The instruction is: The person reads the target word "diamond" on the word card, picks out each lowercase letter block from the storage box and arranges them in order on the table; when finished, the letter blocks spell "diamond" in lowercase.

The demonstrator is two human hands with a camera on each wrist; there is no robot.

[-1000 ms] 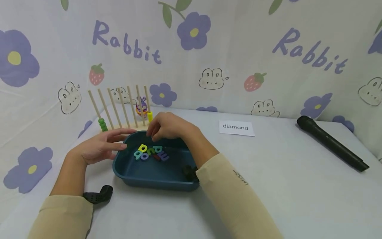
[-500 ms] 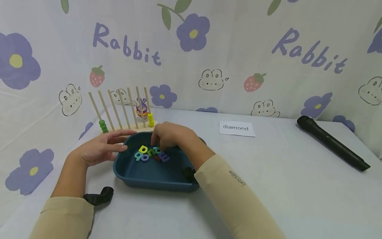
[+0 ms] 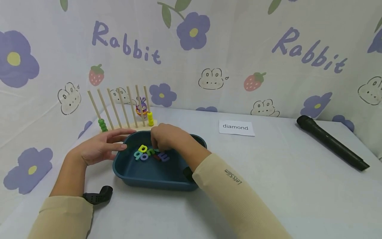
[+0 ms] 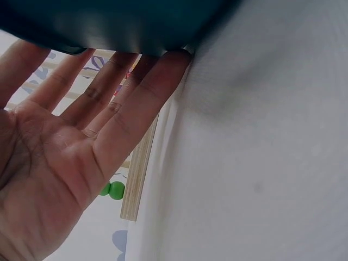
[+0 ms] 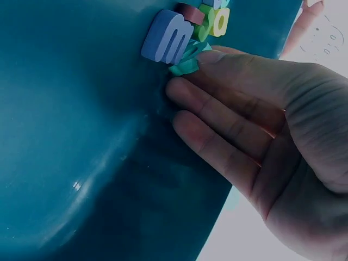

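A dark blue plastic basin (image 3: 158, 185) holds several coloured letters in a loose cluster. My right hand (image 3: 170, 136) reaches into its far side, palm turned inward. In the right wrist view thumb and index finger pinch a tilted teal letter (image 5: 187, 65), while the lower fingers stay extended. Right beside it stands a purple m (image 5: 163, 41). The head view also shows a yellow letter (image 3: 140, 150), a green n (image 3: 150, 152) and a brown piece (image 3: 157, 157). Against the basin's left end, my left hand (image 3: 99, 146) lies with straight fingers touching the outer wall, thumb at the rim.
Behind the basin stands a wooden bead rack (image 4: 140, 174) with upright rods, green beads (image 3: 102, 125) and yellow beads (image 3: 150, 119). A purple rabbit figure (image 3: 142, 107) is behind it. Further right lie a card (image 3: 235, 128) printed "diamond" and a black microphone (image 3: 331, 143).
My right hand has gone down from above the basin's far rim to the letters, and its fingers have closed on the teal one. My left hand keeps its place.
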